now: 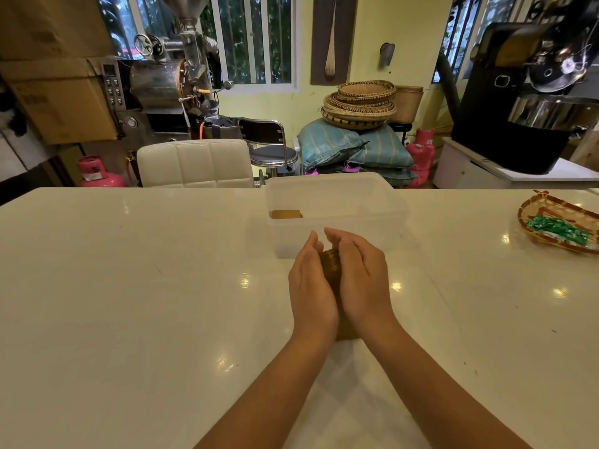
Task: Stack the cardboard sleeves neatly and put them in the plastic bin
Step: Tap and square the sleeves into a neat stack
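Note:
A stack of brown cardboard sleeves (pixel 331 264) stands on the white table, pressed between my palms. My left hand (pixel 311 286) flattens against its left side and my right hand (pixel 362 280) against its right side, fingers straight and pointing away from me. Most of the stack is hidden by the hands; its near end shows below my wrists. Just beyond my fingertips stands the clear plastic bin (pixel 392 202), with another bundle of brown sleeves (pixel 286 214) lying inside at its left.
A woven tray (pixel 531 209) holding green packets sits at the table's right edge. A white padded chair (pixel 194 163) stands behind the table's far edge, left of the bin. Roasting machines, baskets and sacks fill the room behind.

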